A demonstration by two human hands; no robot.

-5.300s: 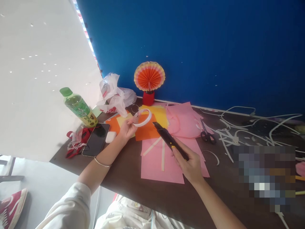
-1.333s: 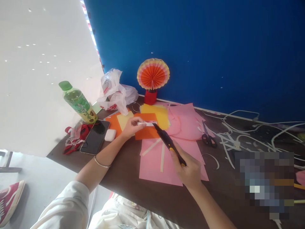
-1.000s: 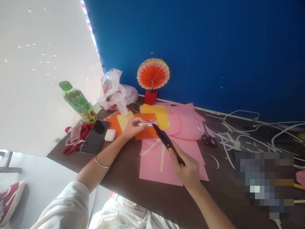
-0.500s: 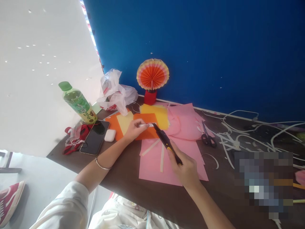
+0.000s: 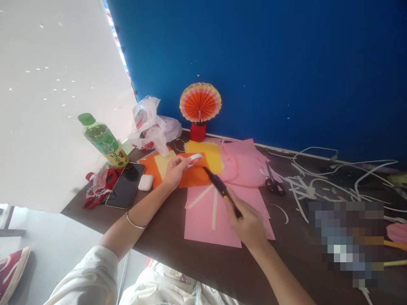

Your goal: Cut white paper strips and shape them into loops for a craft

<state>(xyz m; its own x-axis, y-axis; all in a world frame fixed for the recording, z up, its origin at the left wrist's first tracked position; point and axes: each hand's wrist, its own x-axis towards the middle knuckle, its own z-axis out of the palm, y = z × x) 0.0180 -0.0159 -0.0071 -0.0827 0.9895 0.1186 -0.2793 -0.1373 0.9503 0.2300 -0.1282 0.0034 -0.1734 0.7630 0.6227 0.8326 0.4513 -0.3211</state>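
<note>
Pinched between the fingers of my left hand point(image 5: 174, 170) is a small roll of tape point(image 5: 195, 159), white with a reddish inner ring. The roll is over an orange paper sheet point(image 5: 193, 180). My right hand point(image 5: 248, 218) is wrapped round a black and yellow utility knife point(image 5: 219, 188), its dark tip pointing up and left, a short way from the roll. Beneath the knife lies a pink paper sheet point(image 5: 200, 231) with two pale strips point(image 5: 214, 209) stuck or lying on it. A folded paper fan point(image 5: 200, 103) in orange, pink and yellow stands on a red base behind.
At the left are a green tea bottle point(image 5: 103, 140), a phone point(image 5: 125, 186), a white earbud case point(image 5: 146, 182) and a plastic bag point(image 5: 152, 127). Black scissors point(image 5: 274, 186) lie at the right, beside tangled white strips point(image 5: 305, 190). A blue wall point(image 5: 270, 76) rises behind the table.
My left hand has turned the tape roll so its face shows, and lifted it slightly away from the knife tip. The knife stays in my right hand. The view has shifted slightly.
</note>
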